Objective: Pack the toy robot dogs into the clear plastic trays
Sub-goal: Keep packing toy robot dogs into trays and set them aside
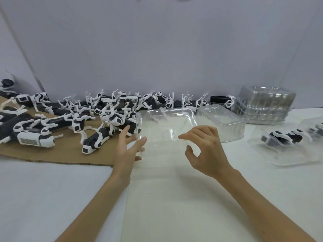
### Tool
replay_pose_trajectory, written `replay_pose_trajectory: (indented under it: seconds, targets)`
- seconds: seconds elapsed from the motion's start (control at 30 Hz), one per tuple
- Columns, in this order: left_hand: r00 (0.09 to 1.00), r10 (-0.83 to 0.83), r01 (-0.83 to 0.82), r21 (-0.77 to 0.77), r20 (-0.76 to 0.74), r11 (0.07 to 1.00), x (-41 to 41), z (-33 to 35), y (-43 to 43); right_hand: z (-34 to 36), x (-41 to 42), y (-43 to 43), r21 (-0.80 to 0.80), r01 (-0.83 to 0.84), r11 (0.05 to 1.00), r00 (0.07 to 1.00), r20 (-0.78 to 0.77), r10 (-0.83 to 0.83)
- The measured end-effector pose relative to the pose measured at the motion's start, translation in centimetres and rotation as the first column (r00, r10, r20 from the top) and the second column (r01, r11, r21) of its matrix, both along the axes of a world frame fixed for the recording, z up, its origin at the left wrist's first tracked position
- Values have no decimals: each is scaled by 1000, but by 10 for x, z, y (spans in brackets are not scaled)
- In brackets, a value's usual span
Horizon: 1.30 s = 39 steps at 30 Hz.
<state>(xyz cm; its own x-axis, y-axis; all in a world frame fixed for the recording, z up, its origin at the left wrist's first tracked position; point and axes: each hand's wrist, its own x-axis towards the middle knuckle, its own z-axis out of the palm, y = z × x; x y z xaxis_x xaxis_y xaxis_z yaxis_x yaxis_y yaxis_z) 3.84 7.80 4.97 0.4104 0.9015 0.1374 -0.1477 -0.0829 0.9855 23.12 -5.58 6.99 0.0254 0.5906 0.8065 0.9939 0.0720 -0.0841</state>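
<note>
Faint-edged clear tray [166,123] between left hand [125,151], right hand [206,151]

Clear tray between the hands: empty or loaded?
Empty. Only the white table shows through the tray; no toy dog sits in it. The loose dogs lie in a pile to its left.

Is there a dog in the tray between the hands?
No, that tray holds nothing; the loose dogs lie piled on the cardboard to its left.

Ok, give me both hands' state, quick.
Left hand: open, straight fingers touching the clear tray.
Right hand: curled at its rim, grip unclear.
</note>
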Motion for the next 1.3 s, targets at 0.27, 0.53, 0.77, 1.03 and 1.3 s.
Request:
replay_pose_trajectory:
  seconds: [0.27,0.53,0.77,1.03,1.3]
  targets:
    - [993,53,-63,-101,-104,993,2,-2,-5,2,-1,-5,-230,-190,954,958,-254,130]
    - [990,71,-84,-101,-125,991,-2,-2,10,0,0,-6,-275,-341,899,877,-438,199]
    - [686,473,-127,548,-553,827,-11,11,45,4,-2,-6,90,-235,968,823,-512,247]
    - [361,611,178,696,-704,696,4,33,103,3,4,-6,132,-137,982,789,-585,189]
    - [553,518,124,679,-653,724,4,25,118,1,12,-4,159,-68,985,781,-605,152]
